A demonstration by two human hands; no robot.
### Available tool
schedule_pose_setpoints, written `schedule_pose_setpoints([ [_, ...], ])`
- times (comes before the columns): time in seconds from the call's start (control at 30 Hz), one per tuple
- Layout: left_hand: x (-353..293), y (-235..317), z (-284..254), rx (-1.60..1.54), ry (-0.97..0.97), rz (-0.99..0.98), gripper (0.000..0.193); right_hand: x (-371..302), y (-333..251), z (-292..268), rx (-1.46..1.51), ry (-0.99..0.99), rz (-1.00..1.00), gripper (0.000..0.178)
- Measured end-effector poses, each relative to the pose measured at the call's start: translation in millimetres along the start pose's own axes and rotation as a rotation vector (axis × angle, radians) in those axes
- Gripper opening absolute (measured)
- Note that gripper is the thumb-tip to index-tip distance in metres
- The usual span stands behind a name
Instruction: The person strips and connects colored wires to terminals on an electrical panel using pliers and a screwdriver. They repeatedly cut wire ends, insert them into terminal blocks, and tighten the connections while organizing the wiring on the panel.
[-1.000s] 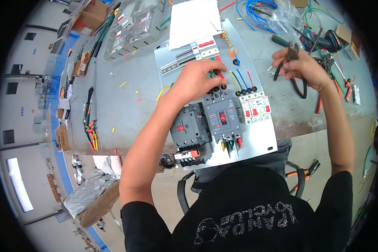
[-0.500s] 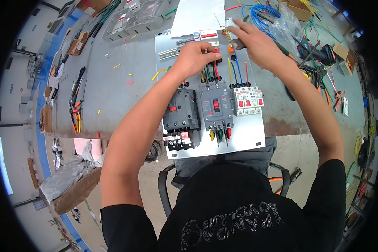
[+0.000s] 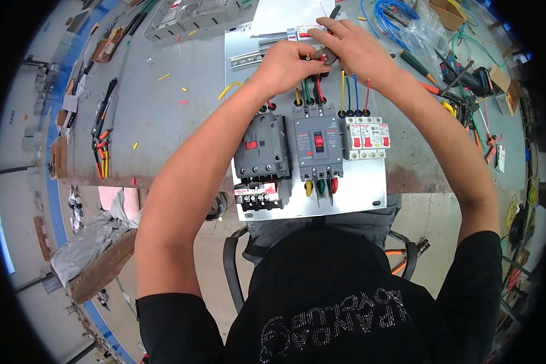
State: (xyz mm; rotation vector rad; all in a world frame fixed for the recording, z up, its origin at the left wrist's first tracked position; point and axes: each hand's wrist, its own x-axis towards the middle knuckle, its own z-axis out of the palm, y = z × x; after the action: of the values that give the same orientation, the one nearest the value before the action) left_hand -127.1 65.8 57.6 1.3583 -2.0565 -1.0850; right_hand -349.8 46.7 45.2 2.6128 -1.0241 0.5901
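Note:
A metal mounting plate (image 3: 370, 182) carries a grey moulded-case circuit breaker (image 3: 317, 142), a dark contactor (image 3: 261, 145) and a row of small white breakers (image 3: 367, 141). Yellow, green and red wires rise from the top of the grey breaker. My left hand (image 3: 288, 68) is closed on the red wire (image 3: 320, 88), thumb and fingers pinched near its upper end; the green wire's tip pokes up beside them. Pliers (image 3: 326, 56) are gripped in my right hand (image 3: 359, 51), their jaws right at my left fingertips by the wire end. My fingers partly hide the wire ends.
At the right lie a cordless drill (image 3: 476, 79), hand tools and a coil of blue wire (image 3: 394, 13). Clear plastic housings (image 3: 191, 18) stand at the back left, and long-handled tools (image 3: 103, 136) lie at the left. Wire scraps dot the table; its front edge passes under the plate.
My right hand has come left and brought the pliers to my left fingertips. My left hand has shifted slightly up and right, still pinching. The view has shifted a little.

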Motion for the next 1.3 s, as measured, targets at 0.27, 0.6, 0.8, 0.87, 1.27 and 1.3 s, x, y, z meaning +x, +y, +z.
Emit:
schedule_pose_setpoints([
  [0.27,1.0,-3.3,2.9,-0.014,0.016,0.056,0.030,2.3,2.5,-5.9,-0.030,-0.070,-0.009,0.084],
  [0.6,2.3,-6.0,2.3,0.050,-0.006,0.072,0.031,1.3,7.4,-4.7,0.002,-0.034,0.048,0.073],
  [0.8,2.7,-7.6,1.6,0.013,-0.019,0.072,0.032,3.5,12.8,-13.5,0.006,0.008,-0.073,0.065],
  [0.87,2.0,-7.3,1.1,0.009,-0.007,0.071,0.032,4.9,11.9,-27.3,-0.008,-0.037,-0.110,0.048],
  [1.27,2.4,-5.0,-0.3,0.024,-0.031,0.069,0.033,2.7,15.8,-25.3,-0.015,-0.052,-0.152,0.054],
  [1.3,2.4,-5.6,0.0,0.025,-0.027,0.072,0.033,2.2,17.3,-22.2,-0.016,-0.010,-0.186,0.059],
])
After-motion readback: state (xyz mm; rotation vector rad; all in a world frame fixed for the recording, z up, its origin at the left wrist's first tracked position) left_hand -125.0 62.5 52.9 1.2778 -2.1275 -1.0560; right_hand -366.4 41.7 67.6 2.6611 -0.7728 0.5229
